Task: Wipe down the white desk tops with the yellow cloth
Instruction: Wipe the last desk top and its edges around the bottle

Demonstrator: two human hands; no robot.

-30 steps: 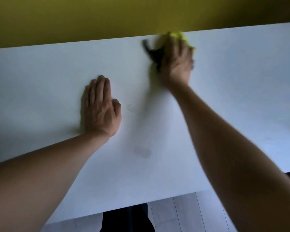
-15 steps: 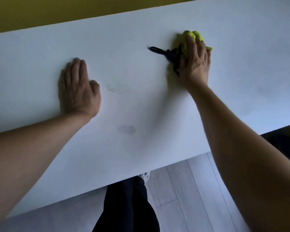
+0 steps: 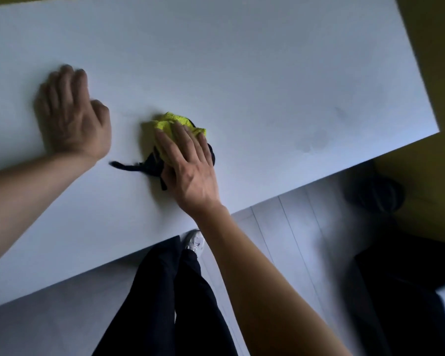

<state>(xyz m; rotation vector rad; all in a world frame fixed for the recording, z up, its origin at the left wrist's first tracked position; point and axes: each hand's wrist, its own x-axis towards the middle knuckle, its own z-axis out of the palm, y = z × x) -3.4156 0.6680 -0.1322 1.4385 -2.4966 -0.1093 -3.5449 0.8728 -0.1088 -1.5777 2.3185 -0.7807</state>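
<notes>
The white desk top (image 3: pixel 254 73) fills the upper part of the view. A bunched yellow cloth (image 3: pixel 174 124) with a black part and a black strap trailing to the left lies near the desk's middle front. My right hand (image 3: pixel 188 160) presses flat on the cloth with straight fingers. My left hand (image 3: pixel 70 114) rests palm down on the desk to the left of the cloth, a little apart from it. Faint smudges show on the desk at the right.
The desk's right edge meets a yellow wall (image 3: pixel 437 73). Below the front edge lie a grey plank floor (image 3: pixel 280 240), my dark trouser legs (image 3: pixel 170 291) and a white shoe (image 3: pixel 194 242). A dark round object (image 3: pixel 375 194) sits on the floor at the right.
My right hand has dragged the cloth from the far part of the desk toward the near edge and closer to my left hand. The camera view has tilted down and to the right.
</notes>
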